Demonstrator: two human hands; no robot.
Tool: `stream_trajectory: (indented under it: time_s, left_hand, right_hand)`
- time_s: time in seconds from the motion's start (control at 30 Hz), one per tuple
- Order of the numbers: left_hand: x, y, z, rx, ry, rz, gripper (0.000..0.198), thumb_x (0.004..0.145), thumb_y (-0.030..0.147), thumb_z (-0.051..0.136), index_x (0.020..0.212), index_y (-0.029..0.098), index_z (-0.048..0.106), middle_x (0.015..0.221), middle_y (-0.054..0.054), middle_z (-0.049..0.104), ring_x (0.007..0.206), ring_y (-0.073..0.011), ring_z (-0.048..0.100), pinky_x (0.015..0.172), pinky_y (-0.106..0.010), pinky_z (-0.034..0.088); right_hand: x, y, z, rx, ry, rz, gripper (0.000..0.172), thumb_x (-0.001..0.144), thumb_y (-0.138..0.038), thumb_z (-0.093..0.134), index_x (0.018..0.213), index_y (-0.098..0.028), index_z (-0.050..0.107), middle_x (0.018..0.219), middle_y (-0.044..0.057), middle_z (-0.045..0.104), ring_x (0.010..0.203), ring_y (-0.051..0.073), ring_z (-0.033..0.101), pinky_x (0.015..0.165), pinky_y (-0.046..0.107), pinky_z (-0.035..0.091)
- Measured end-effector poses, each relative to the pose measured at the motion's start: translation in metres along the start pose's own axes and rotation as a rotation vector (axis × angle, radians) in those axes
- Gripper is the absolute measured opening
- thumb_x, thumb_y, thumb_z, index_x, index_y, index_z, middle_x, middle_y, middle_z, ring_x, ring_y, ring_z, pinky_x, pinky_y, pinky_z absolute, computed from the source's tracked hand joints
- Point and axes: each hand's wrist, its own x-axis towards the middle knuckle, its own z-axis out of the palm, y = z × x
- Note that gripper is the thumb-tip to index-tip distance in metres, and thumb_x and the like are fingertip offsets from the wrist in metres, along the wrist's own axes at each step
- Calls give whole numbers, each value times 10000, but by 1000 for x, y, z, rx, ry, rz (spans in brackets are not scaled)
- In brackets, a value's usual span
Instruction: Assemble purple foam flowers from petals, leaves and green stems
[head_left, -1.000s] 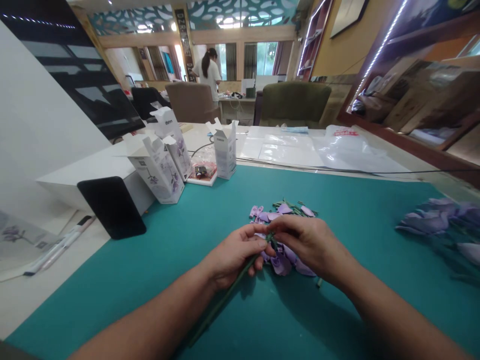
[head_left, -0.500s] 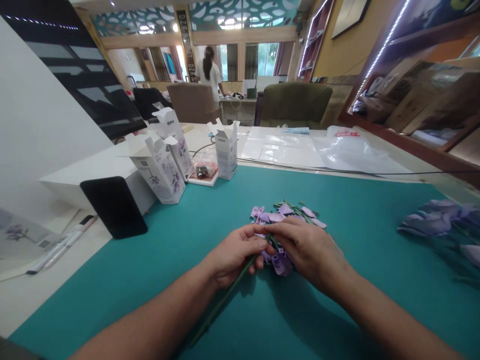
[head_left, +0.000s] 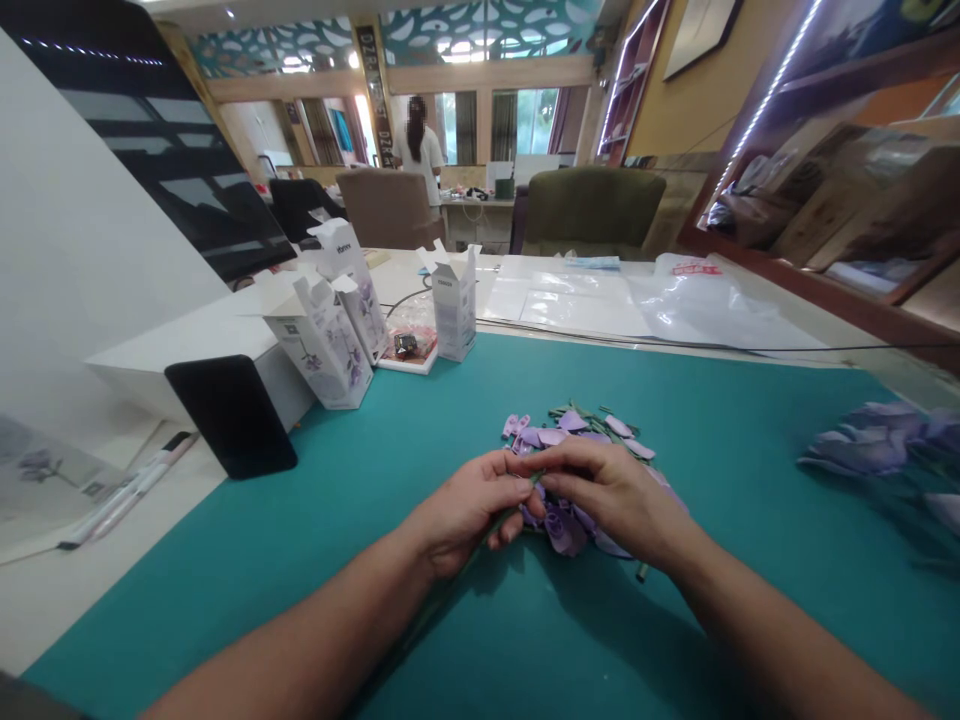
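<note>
My left hand [head_left: 480, 510] is closed round a long green artificial stem [head_left: 535, 480]. Its lower part runs down toward the front of the mat and is blurred. The fingertips of my right hand [head_left: 622, 495] pinch the stem's upper end, touching my left fingers. What exactly lies between those fingertips is partly hidden. Under and behind both hands sits a loose pile of purple petal pieces [head_left: 566, 530] mixed with thin green pieces [head_left: 577, 410]. One short green piece [head_left: 642, 572] pokes out beneath my right wrist.
A teal mat [head_left: 360, 540] covers the table. Purple flowers [head_left: 862, 440] lie at right. Open white boxes [head_left: 322, 350], a black phone-like slab [head_left: 232, 415] and pens [head_left: 127, 495] stand or lie at left. Clear plastic sheets [head_left: 577, 295] are behind. A person [head_left: 420, 150] stands far back.
My right fingers have straightened and shifted slightly at the stem's top, and less green shows there. The short green piece beneath my right wrist has come into sight. My left hand keeps its hold.
</note>
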Motion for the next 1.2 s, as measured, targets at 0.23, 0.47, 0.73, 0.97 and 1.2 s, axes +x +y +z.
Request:
stream_trajectory:
  time_s: [0.23, 0.47, 0.73, 0.97, 1.2]
  left_hand:
    - [-1, 3, 0, 1, -18, 23, 207, 754, 253, 602, 883, 164, 468, 670, 21, 608, 394, -23, 427, 347, -137, 251]
    - [-2, 1, 2, 73, -4, -7, 175, 801, 284, 561, 898, 183, 456, 619, 55, 566, 354, -18, 383, 334, -142, 220]
    - [-3, 4, 4, 65, 17, -29, 222, 798, 348, 577, 799, 194, 417, 562, 66, 548, 311, -17, 349, 315, -150, 171]
    - [-3, 8, 4, 59, 32, -54, 189, 798, 323, 556, 783, 195, 417, 565, 64, 554, 302, -14, 330, 305, -149, 158]
    - [-4, 7, 5, 51, 18, -72, 205, 794, 329, 560, 757, 191, 413, 555, 65, 549, 301, -11, 333, 310, -151, 154]
  right_hand:
    - [1, 2, -1, 198, -40, 85, 268, 771, -293, 579, 1007, -194, 660, 704, -8, 604, 654, 135, 555, 595, 261, 437]
    - [0, -1, 4, 144, -95, 98, 189, 769, -226, 555, 913, -181, 669, 760, 19, 661, 696, 146, 588, 648, 273, 459]
    - [8, 9, -28, -37, 76, 80, 269, 807, -321, 538, 1014, -208, 668, 828, 28, 686, 725, 165, 605, 652, 294, 475]
    - [18, 41, -57, -640, 79, 147, 201, 827, -242, 507, 846, -208, 705, 915, 63, 688, 830, 209, 608, 721, 319, 428]
    - [22, 54, -40, -894, -32, 97, 184, 807, -205, 546, 806, -212, 730, 863, 65, 661, 847, 205, 567, 672, 276, 376]
